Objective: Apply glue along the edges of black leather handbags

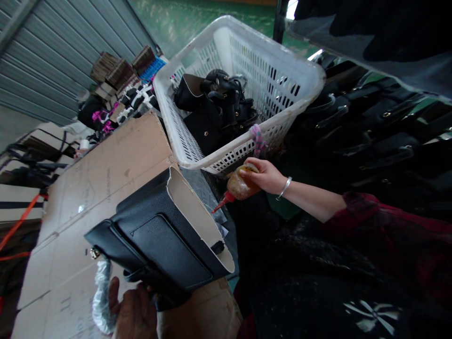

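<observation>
My right hand (264, 176) is wrapped around a squeeze bottle (238, 184) of amber liquid. Its red nozzle points down and left, just off the pale open edge of a black handbag (165, 235). The bag lies tilted over the cardboard, its cream lining showing at the open side. At the bottom, my left hand (136, 310) grips the bag's near lower part, with some fingertips hidden. A handle wrapped in clear plastic (102, 299) hangs beside that hand, near a gold-coloured metal fitting (94, 253).
A white plastic basket (183, 157) holding several black bags stands beyond the cardboard-covered table (76, 226). Piles of bag parts (130, 101) lie at the far left. Rows of black bags (370, 117) fill the right side, below a rack.
</observation>
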Available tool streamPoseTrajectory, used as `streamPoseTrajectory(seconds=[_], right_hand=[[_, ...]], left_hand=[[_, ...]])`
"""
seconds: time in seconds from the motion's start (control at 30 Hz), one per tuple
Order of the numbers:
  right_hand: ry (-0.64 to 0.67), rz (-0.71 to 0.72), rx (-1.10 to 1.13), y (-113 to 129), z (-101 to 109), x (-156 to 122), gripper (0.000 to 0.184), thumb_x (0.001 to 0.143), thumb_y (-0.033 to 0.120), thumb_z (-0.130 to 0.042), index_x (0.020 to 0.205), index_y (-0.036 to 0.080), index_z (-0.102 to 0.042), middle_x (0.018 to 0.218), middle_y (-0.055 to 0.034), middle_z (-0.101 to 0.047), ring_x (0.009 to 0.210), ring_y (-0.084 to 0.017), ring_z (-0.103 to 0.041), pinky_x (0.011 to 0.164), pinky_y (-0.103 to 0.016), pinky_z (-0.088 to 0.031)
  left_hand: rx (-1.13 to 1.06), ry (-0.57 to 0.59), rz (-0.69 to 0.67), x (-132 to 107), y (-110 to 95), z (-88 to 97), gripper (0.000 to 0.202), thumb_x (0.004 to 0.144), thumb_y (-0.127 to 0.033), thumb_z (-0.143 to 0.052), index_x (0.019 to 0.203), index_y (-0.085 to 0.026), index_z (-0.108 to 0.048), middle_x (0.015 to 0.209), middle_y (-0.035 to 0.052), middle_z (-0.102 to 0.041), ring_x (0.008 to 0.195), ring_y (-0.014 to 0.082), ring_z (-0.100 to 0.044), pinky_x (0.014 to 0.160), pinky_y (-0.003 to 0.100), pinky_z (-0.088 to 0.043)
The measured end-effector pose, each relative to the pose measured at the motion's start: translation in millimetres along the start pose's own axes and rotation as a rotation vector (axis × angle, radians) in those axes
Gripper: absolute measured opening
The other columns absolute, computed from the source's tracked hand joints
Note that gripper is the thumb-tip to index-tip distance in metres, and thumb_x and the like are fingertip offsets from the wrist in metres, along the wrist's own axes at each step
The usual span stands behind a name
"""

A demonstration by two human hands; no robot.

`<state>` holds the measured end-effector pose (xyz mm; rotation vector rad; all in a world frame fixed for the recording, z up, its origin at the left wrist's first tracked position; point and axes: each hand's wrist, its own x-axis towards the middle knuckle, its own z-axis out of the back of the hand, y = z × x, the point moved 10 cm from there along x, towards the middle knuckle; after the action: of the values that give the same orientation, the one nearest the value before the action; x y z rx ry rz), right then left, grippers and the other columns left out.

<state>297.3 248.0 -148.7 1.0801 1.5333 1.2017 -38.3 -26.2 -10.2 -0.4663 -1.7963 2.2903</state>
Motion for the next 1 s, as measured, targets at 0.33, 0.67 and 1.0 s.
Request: streamPoseTrajectory(seconds=[0.33, 0.67, 1.0], right_hand=[[-0.103, -0.066, 0.329, -13.6, -21.5, 32.4, 0.044, 0.055, 0.052, -0.076, 0.069, 0.02, -0.05, 0.065, 0.0035, -0.053, 0.063, -0.013, -0.051, 0.061, -0.027, -0.043], [0.02, -0.138, 0.284, -25.7, -27.9, 19.7, 0.045, 0.054, 0.052, -0.077, 0.068, 0.018, -0.054, 0.063, 0.0026, -0.055, 0.06, -0.012, -0.052, 0.057, -0.026, -0.041], [0.108, -0.232, 0.245, -36.3, -26.2, -10.7, 0.045, 0.056, 0.053, -0.077, 0.068, 0.017, -0.053, 0.061, 0.0041, -0.053, 0.058, -0.011, -0.051, 0.054, -0.025, -0.039]], left_hand=[[-0.052, 0.05, -0.035, 14.3, 3.8, 6.3, 0.054, 0.044, -0.034, -0.077, 0.097, -0.027, -0.068, 0.049, -0.0071, -0.049, 0.046, 0.0124, -0.051, 0.042, 0.023, -0.05], [-0.008, 0.082, -0.056, 0.2, -5.0, -3.4, 0.056, 0.05, -0.033, -0.075, 0.105, -0.028, -0.064, 0.047, -0.0083, -0.041, 0.046, 0.011, -0.043, 0.042, 0.02, -0.047], [-0.036, 0.154, -0.129, -1.0, -11.7, -16.9, 0.054, 0.048, -0.036, -0.078, 0.099, -0.028, -0.062, 0.044, -0.0102, -0.038, 0.041, 0.0118, -0.033, 0.032, 0.02, -0.039]])
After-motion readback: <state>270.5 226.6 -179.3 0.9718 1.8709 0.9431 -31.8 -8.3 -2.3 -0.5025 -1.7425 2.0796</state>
